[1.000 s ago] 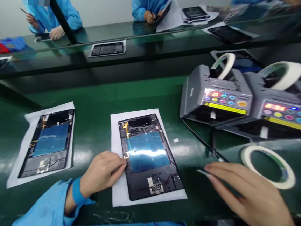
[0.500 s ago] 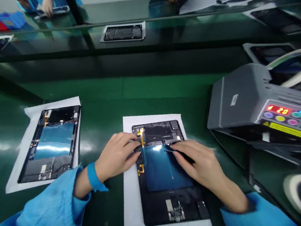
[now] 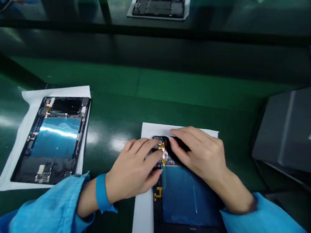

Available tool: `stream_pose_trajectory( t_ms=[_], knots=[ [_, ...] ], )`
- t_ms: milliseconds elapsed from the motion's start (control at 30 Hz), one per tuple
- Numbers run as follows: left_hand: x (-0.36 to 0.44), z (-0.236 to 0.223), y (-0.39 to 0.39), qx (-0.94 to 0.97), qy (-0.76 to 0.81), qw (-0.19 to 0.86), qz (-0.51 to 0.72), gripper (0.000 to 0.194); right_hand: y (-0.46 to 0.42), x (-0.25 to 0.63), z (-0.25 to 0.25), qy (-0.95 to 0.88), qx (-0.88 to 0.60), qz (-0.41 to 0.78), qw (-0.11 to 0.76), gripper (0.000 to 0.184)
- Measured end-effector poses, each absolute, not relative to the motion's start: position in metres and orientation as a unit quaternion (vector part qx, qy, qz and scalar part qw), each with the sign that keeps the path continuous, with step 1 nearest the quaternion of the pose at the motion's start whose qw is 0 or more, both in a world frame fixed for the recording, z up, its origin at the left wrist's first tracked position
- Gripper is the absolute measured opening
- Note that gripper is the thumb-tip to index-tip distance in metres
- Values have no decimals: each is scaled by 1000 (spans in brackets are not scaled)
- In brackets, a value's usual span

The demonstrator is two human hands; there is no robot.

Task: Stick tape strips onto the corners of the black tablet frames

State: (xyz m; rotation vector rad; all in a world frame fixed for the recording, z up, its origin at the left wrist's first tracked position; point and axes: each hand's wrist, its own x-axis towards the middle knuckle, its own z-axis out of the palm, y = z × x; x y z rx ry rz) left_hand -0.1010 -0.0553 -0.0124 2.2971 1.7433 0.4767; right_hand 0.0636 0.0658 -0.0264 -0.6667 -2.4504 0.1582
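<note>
An opened tablet with a blue film over its middle lies on a white sheet right in front of me. My left hand rests on the tablet's top left corner, fingers stretched flat beside the orange flex cable. My right hand covers the tablet's top edge. Its fingertips are pressed together at the flex cable, and what they hold, if anything, is hidden. Both my sleeves are blue, and the left wrist has a blue band.
A second opened tablet lies on its own white sheet to the left on the green belt. A grey machine stands at the right edge. Another tablet sits on the far belt.
The view has tilted down and moved closer. Both hands slid up the tablet to its top edge around the flex cable. The right hand's thin strip no longer shows.
</note>
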Motion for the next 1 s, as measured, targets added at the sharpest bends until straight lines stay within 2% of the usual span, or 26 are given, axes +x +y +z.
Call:
stream_pose_trajectory(
  t_ms=[367,1000],
  knots=[
    [-101,-14,-56,774,597,124,170,31,63,68,-31,-934,-236,52,263,12],
    [-100,-16,-59,771,599,121,177,29,61,67,-30,-937,-218,30,270,13]
  ],
)
